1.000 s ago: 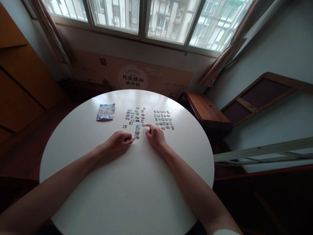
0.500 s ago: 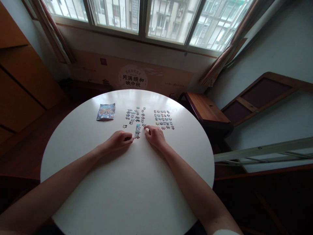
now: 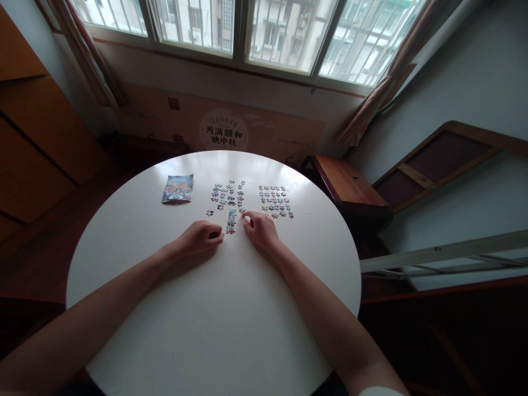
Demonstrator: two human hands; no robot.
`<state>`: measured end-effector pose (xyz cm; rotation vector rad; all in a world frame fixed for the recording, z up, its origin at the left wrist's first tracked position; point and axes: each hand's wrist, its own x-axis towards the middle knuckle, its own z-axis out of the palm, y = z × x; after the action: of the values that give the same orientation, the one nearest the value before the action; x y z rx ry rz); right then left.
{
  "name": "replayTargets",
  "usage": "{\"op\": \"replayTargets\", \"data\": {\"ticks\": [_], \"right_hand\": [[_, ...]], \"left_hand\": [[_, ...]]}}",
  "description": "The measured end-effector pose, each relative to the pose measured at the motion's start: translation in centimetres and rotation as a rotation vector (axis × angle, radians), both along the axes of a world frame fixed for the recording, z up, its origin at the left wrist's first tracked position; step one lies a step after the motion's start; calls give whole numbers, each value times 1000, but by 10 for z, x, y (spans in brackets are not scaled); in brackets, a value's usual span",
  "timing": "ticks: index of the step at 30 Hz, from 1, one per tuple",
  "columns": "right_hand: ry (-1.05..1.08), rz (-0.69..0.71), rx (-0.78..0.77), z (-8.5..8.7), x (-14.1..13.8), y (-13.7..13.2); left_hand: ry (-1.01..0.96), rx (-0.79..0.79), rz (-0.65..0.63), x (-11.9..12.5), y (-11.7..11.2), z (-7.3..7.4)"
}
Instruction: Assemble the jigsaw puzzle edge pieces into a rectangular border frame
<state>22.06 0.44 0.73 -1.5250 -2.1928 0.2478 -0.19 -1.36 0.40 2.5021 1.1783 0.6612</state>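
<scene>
While the left arm (image 3: 109,300) slants up from the lower left and the right arm (image 3: 324,302) from the lower right, both hands lie low over the desk (image 3: 214,324) near mid-frame. The left hand (image 3: 205,235) is loosely curled, fingertips just beside the bottom end of the strip (image 3: 231,222), a narrow upright joined section at centre. The right hand (image 3: 260,228) bends, palm down, its index finger reaching a loose piece (image 3: 242,212) near the strip's top; thumb and finger stand narrowly apart. Whether either grips anything, I cannot tell.
</scene>
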Motion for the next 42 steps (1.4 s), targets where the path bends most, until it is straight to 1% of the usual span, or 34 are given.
{"op": "replayTargets", "data": {"ticks": [5,14,23,31,42], "right_hand": [[-4,2,6,0,0,0],[-6,-3,5,0,0,0],[-12,-6,-9,1,0,0],[-10,-5,-6,1,0,-1],[-18,-7,-5,0,0,0]], "left_hand": [[14,10,-3,1,-1,1],[17,8,2,0,1,-1],[28,-14,12,2,-1,3],[0,-10,7,1,-1,2],[14,-14,9,2,-2,4]]}}
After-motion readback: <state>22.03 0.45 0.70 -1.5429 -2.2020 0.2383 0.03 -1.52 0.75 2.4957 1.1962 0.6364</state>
